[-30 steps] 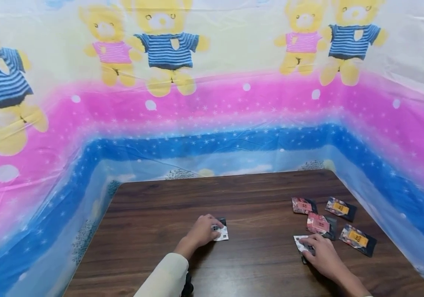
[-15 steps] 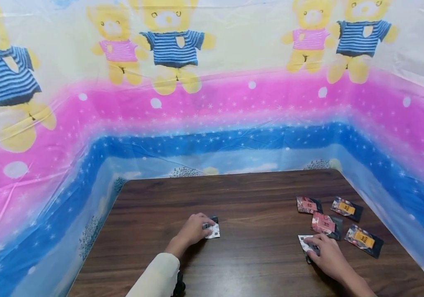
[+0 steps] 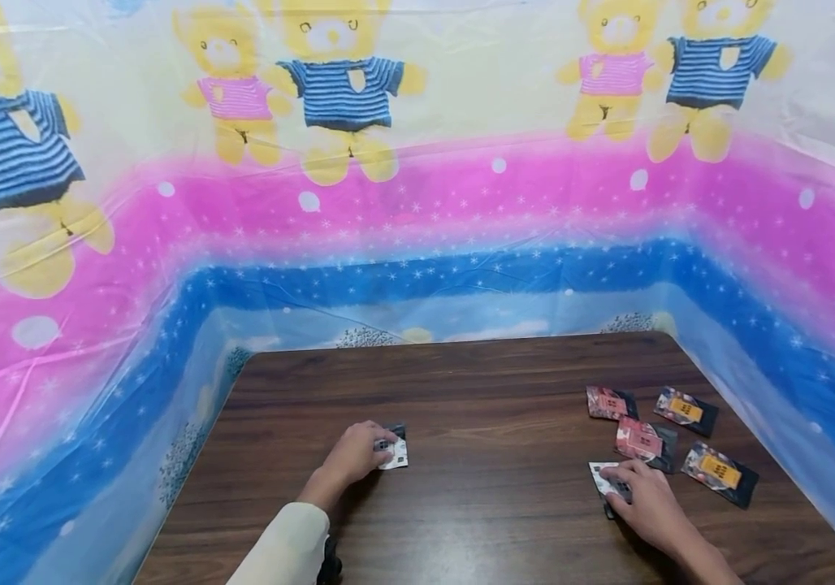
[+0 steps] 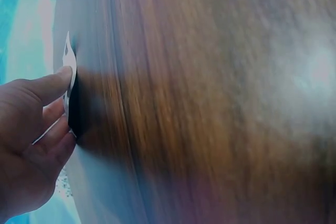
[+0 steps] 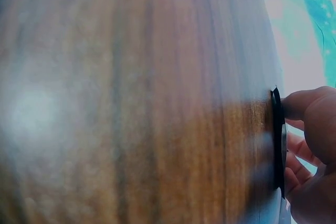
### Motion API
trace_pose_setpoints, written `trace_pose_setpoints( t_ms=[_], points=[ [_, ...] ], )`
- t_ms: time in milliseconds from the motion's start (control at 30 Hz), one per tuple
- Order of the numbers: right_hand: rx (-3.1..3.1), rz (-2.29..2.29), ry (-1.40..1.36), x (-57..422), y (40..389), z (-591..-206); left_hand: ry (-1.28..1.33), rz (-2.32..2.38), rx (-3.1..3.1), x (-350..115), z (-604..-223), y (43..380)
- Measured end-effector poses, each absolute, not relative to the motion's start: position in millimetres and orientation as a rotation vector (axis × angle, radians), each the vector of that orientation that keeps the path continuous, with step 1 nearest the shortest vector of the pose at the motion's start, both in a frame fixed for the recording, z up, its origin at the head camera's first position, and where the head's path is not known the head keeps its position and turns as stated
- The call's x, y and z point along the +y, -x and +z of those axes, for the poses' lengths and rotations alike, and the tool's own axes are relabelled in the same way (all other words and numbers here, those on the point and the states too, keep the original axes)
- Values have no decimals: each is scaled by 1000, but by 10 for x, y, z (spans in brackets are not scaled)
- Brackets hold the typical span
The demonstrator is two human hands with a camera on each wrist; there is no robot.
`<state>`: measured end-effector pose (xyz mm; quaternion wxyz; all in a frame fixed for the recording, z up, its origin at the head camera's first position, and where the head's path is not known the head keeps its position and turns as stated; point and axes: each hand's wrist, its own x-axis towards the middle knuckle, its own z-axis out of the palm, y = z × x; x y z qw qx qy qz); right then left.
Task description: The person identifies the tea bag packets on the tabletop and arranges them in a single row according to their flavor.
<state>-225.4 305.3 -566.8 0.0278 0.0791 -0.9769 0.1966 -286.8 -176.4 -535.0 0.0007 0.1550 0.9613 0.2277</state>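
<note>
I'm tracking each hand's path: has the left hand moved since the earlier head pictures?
Yes. Judged against the table in the head view, the left hand has moved left, toward the table's left edge, with its white packet.

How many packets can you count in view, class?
6: one packet in the left hand, another packet in the right hand; two pink-labelled packets beyond it, and two orange-labelled packets right of those. The hands may hide others.

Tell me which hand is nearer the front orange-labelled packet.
Right. The right hand sits just left of the front orange-labelled packet, apart from it; the left hand is much farther left.
</note>
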Motion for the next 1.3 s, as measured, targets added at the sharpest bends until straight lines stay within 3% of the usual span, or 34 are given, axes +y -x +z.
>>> trace_pose_setpoints(
  t_ms=[1300],
  points=[
    [-3031,599,-245,3046,2254,-5650,-226,644,3032,-2534,-5228,2709]
  ],
)
